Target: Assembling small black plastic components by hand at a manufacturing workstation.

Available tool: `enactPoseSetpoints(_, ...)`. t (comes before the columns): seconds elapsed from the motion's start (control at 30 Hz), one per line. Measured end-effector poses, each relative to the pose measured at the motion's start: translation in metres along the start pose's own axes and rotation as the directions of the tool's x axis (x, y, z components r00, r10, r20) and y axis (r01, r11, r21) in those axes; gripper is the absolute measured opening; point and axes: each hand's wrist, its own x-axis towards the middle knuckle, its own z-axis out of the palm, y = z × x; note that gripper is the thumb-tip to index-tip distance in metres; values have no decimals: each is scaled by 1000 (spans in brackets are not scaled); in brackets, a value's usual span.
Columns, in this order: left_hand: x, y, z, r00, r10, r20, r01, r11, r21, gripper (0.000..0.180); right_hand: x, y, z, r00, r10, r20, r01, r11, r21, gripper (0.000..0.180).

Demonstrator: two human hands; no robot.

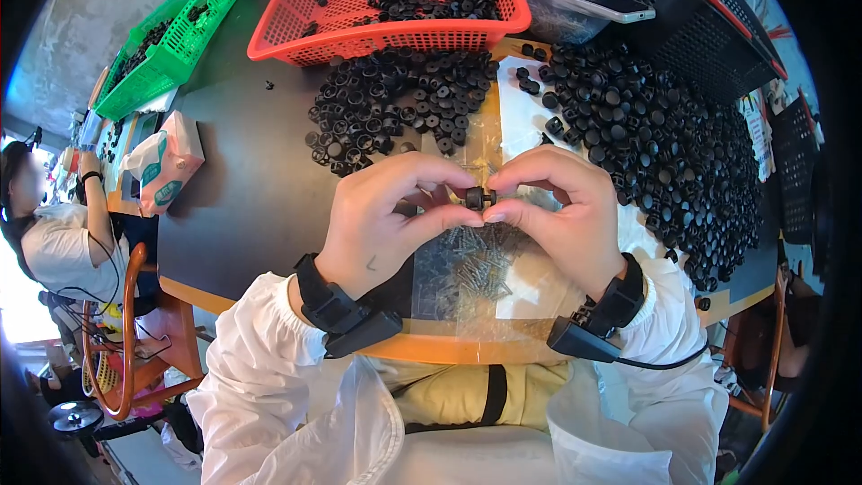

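L hand (395,202) & R hand (558,205), both in close thumb-finger pinch, had hold of a small blk plastic part (476,198) over the tabletop (251,216), nr loose metal screws (480,265), w/ blk round-cap pile (660,139) to R.

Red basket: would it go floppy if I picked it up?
The red plastic basket would probably stay stiff, since its latticed walls stand up. Its many holes suggest it's light for its size. Tipped, the loose black pieces inside might slide.
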Motion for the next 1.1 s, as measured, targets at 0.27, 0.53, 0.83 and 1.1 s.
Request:
enactPoseSetpoints(0.27, -2, 0, 3, 999, -32, -30, 30, 998, -63, 28, -2, 0, 3, 999, 16, -38, -13, 996, 89, 19)
enactPoseSetpoints(0.53, -3, 0, 5, 997, -53, -56, 43, 986, -161, 26, -4, -2, 4, 997, -60, -51, 62, 997, 53, 27)
enactPoseSetpoints(0.83, -3, 2, 4, 997, -60, -47, 52, 985, -165, 24, -6, -6, 4, 999, 31, -42, -25, 989, 144, 26)
enactPoseSetpoints(1.1, 2, -2, 0, 988, 145, -56, -143, 989, 32, 30, -8, 5, 7, 949, 211, 234, -298, 844, 445, 40)
